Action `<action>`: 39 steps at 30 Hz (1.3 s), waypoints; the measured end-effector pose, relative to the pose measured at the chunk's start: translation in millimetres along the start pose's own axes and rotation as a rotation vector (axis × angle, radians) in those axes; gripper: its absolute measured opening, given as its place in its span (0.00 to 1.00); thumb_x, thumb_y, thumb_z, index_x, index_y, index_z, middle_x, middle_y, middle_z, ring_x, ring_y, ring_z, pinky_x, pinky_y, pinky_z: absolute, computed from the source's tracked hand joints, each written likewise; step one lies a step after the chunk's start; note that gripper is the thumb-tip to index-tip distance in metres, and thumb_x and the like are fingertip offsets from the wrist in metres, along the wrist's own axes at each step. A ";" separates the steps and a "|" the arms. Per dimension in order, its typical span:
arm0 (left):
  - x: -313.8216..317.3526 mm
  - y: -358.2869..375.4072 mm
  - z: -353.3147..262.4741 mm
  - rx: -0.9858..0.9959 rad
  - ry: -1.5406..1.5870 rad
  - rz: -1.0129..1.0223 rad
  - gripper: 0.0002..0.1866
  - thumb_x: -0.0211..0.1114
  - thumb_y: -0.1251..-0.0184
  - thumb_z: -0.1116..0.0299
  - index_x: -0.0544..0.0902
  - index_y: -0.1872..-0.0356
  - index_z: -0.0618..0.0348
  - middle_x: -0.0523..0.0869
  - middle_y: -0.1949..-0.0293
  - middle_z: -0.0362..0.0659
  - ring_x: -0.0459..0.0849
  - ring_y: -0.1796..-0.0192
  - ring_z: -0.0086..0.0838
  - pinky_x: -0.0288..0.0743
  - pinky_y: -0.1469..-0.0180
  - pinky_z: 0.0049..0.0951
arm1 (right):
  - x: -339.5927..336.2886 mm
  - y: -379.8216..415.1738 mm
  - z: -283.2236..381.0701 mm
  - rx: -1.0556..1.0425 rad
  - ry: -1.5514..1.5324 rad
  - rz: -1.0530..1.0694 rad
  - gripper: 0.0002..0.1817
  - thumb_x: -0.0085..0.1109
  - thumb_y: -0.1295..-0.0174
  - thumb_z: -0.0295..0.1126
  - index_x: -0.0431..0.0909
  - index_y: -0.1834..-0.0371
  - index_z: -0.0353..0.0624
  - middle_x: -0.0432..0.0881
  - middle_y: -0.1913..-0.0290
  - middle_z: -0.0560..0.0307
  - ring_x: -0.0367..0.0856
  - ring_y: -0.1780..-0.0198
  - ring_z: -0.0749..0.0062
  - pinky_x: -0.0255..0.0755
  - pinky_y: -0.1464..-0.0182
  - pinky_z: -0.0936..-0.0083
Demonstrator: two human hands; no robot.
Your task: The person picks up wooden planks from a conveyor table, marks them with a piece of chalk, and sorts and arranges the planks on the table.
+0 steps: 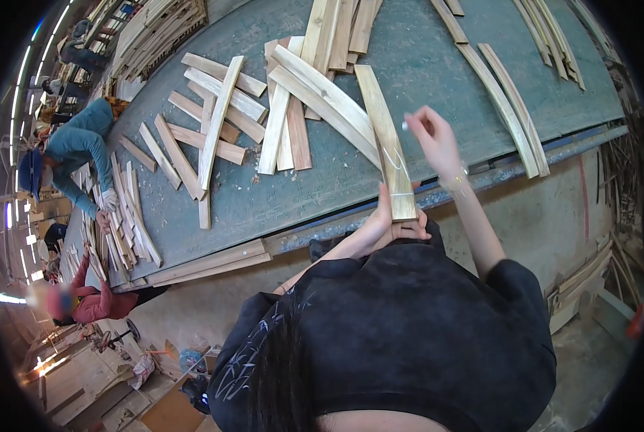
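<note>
While the left hand (388,225) is clamping the near end of a pale, gently curved wooden slat (385,137) at the centre of the frame, the right hand (431,138) is hovering just right of the slat with its fingers pinched together on something small, perhaps a thin thread, too fine to tell. The slat is lying lengthwise with its far end resting on the grey-green, scuffed desk (437,65) and its near end jutting past the desk edge. Flat and bowed strips of raw wood (221,122) are lying criss-crossed in the upper left of the frame. At the left edge, a person in a teal top (77,147) is leaning over another stack of strips (131,216).
</note>
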State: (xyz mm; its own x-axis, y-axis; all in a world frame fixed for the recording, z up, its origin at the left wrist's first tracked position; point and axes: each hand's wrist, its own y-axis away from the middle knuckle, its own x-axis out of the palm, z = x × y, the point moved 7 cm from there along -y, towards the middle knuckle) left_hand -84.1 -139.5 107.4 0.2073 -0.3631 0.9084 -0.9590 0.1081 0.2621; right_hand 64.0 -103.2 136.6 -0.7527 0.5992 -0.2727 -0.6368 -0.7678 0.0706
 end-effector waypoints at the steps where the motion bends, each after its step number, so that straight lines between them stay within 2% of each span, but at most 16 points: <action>1: 1.3 0.2 -4.7 0.016 -0.086 -0.113 0.44 0.20 0.52 0.30 0.52 0.41 0.55 0.73 0.72 0.46 0.77 0.71 0.31 0.71 0.54 0.40 | 2.1 25.9 14.9 0.035 -0.109 0.059 0.07 0.49 0.42 0.30 0.67 0.74 0.39 0.68 0.80 0.68 0.68 0.75 0.89 0.66 0.73 0.86; 6: 0.2 0.4 -8.6 0.013 -0.146 -0.121 0.49 0.15 0.56 0.27 0.67 0.58 0.63 0.73 0.78 0.44 0.77 0.76 0.30 0.74 0.61 0.33 | 19.9 87.1 49.5 0.088 -0.002 0.366 0.05 0.49 0.45 0.23 0.65 0.74 0.36 0.69 0.76 0.56 0.73 0.78 0.77 0.67 0.77 0.79; 8: -3.5 1.1 -8.1 -0.021 -0.197 -0.127 0.48 0.16 0.56 0.27 0.69 0.63 0.62 0.73 0.80 0.43 0.77 0.77 0.30 0.73 0.70 0.26 | 23.0 89.8 62.0 -0.321 0.310 0.348 0.04 0.50 0.47 0.21 0.64 0.75 0.36 0.69 0.75 0.54 0.76 0.76 0.72 0.68 0.76 0.77; 9: -3.5 0.3 -8.8 0.014 -0.199 -0.130 0.48 0.17 0.56 0.27 0.70 0.64 0.62 0.73 0.80 0.42 0.75 0.79 0.29 0.74 0.70 0.24 | 21.0 93.0 53.4 -0.227 0.222 0.396 0.04 0.49 0.48 0.21 0.64 0.75 0.36 0.68 0.76 0.54 0.78 0.74 0.72 0.68 0.75 0.78; 16: -5.3 7.7 -9.5 0.023 -0.104 -0.145 0.46 0.18 0.54 0.28 0.64 0.52 0.60 0.72 0.78 0.42 0.69 0.84 0.25 0.74 0.66 0.29 | 35.1 97.8 53.2 0.046 -0.021 0.511 0.05 0.47 0.45 0.21 0.64 0.76 0.35 0.71 0.79 0.60 0.75 0.78 0.82 0.67 0.77 0.87; 18: -3.7 7.2 -10.4 0.036 -0.084 -0.113 0.46 0.18 0.53 0.28 0.54 0.43 0.56 0.70 0.78 0.42 0.68 0.85 0.23 0.74 0.63 0.33 | 22.6 86.5 43.1 -0.210 0.136 0.382 0.07 0.50 0.45 0.26 0.64 0.75 0.35 0.70 0.79 0.58 0.71 0.78 0.80 0.66 0.75 0.84; 20: 0.6 10.2 -13.1 0.067 -0.124 -0.063 0.45 0.18 0.52 0.29 0.47 0.40 0.54 0.69 0.79 0.42 0.68 0.85 0.22 0.73 0.62 0.33 | 1.8 76.0 26.8 -0.118 0.129 0.320 0.07 0.48 0.43 0.28 0.65 0.75 0.38 0.72 0.77 0.61 0.68 0.78 0.82 0.64 0.76 0.85; 22: 7.5 11.9 -17.4 0.082 -0.120 -0.040 0.44 0.19 0.51 0.30 0.46 0.39 0.52 0.69 0.78 0.42 0.67 0.85 0.21 0.74 0.63 0.32 | -16.1 56.8 -4.6 0.151 -0.388 0.222 0.07 0.46 0.41 0.32 0.68 0.73 0.41 0.74 0.73 0.64 0.67 0.77 0.84 0.63 0.76 0.86; 24: 6.6 11.1 -10.9 0.029 -0.099 -0.020 0.40 0.25 0.47 0.33 0.43 0.39 0.50 0.69 0.77 0.43 0.68 0.86 0.22 0.75 0.67 0.32 | -19.3 39.8 -18.6 0.261 -0.398 0.127 0.08 0.46 0.40 0.36 0.70 0.69 0.44 0.75 0.70 0.63 0.71 0.72 0.80 0.66 0.72 0.83; 26: 3.2 9.4 3.6 -0.069 -0.148 -0.055 0.38 0.28 0.45 0.35 0.42 0.39 0.49 0.70 0.76 0.43 0.69 0.85 0.22 0.76 0.66 0.32 | 11.4 31.4 -48.7 0.620 -0.838 0.308 0.10 0.47 0.41 0.39 0.70 0.65 0.44 0.76 0.66 0.58 0.74 0.67 0.75 0.68 0.67 0.78; 28: 2.2 8.4 13.4 -0.150 -0.229 -0.080 0.36 0.30 0.43 0.37 0.43 0.39 0.49 0.71 0.74 0.44 0.73 0.83 0.23 0.76 0.64 0.32 | 31.8 18.3 -73.6 0.659 -0.907 0.390 0.12 0.48 0.41 0.41 0.69 0.64 0.45 0.76 0.64 0.55 0.75 0.64 0.69 0.69 0.63 0.71; 30: -2.6 0.3 17.0 -0.157 -0.280 -0.057 0.36 0.32 0.43 0.38 0.44 0.39 0.50 0.73 0.70 0.45 0.77 0.76 0.27 0.75 0.62 0.33 | 30.8 16.9 -77.3 0.710 -0.691 0.191 0.12 0.48 0.41 0.41 0.70 0.63 0.44 0.75 0.67 0.58 0.74 0.66 0.72 0.68 0.63 0.75; 32: -4.0 -6.5 26.1 -0.254 -0.323 0.210 0.34 0.35 0.40 0.42 0.49 0.40 0.58 0.70 0.53 0.52 0.73 0.53 0.34 0.67 0.48 0.31 | 31.7 3.5 -110.8 0.565 -0.647 0.124 0.12 0.47 0.41 0.40 0.71 0.67 0.42 0.75 0.66 0.58 0.72 0.66 0.75 0.67 0.65 0.77; 36: -10.0 4.2 11.8 -0.314 -1.188 0.616 0.35 0.53 0.42 0.51 0.54 0.42 0.66 0.69 0.49 0.51 0.70 0.48 0.37 0.61 0.45 0.28 | 12.1 -5.6 -108.7 0.363 -0.123 0.017 0.11 0.46 0.41 0.37 0.71 0.71 0.39 0.73 0.68 0.54 0.71 0.68 0.72 0.65 0.67 0.74; 38: -30.9 10.9 -23.2 -0.458 -1.374 0.430 0.39 0.57 0.46 0.49 0.54 0.40 0.65 0.71 0.50 0.54 0.70 0.47 0.36 0.61 0.45 0.27 | -9.6 -20.3 -73.8 -0.085 0.541 -0.260 0.10 0.47 0.42 0.33 0.69 0.73 0.36 0.70 0.73 0.51 0.69 0.72 0.66 0.63 0.70 0.73; 39: -45.9 9.6 -42.3 -0.421 -1.381 0.340 0.38 0.57 0.46 0.49 0.55 0.41 0.64 0.72 0.50 0.54 0.70 0.47 0.36 0.62 0.45 0.27 | -14.0 -36.8 -73.6 -0.154 0.573 -0.269 0.09 0.47 0.43 0.31 0.68 0.72 0.35 0.66 0.72 0.46 0.68 0.72 0.57 0.65 0.69 0.70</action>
State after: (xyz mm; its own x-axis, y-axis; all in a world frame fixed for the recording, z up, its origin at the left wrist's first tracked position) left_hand -94.6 -82.6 82.0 -0.5849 -0.8110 -0.0139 -0.7476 0.5324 0.3970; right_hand 110.3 -100.0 67.2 -0.3351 0.5919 -0.7331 -0.7270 -0.6574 -0.1984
